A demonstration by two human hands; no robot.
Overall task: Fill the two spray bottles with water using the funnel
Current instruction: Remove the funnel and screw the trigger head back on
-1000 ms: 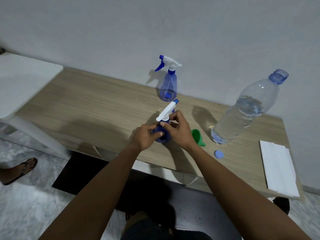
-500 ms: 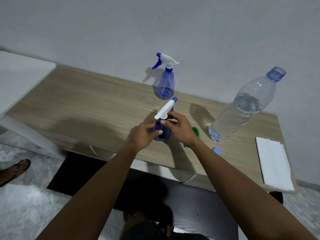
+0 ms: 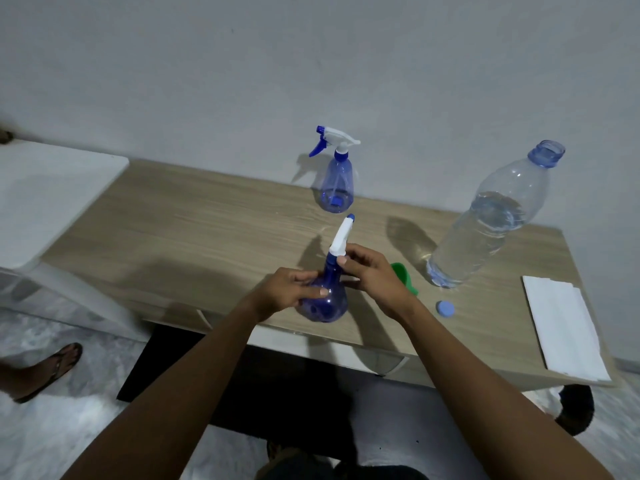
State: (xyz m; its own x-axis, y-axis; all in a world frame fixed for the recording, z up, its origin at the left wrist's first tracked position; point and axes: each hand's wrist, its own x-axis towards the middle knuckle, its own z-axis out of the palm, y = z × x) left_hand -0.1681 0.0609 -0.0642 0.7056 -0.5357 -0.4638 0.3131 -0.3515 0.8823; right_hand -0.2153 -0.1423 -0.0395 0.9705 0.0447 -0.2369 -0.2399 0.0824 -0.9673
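Spray bottle (image 3: pixel 329 306) in left hand (image 3: pixel 290 289)

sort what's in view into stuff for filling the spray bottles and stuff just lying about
For the job: near spray bottle, gripped by left hand and right hand; far spray bottle; green funnel; open water bottle; blue cap.

Lying about: white folded sheet, far right; white side table, far left.
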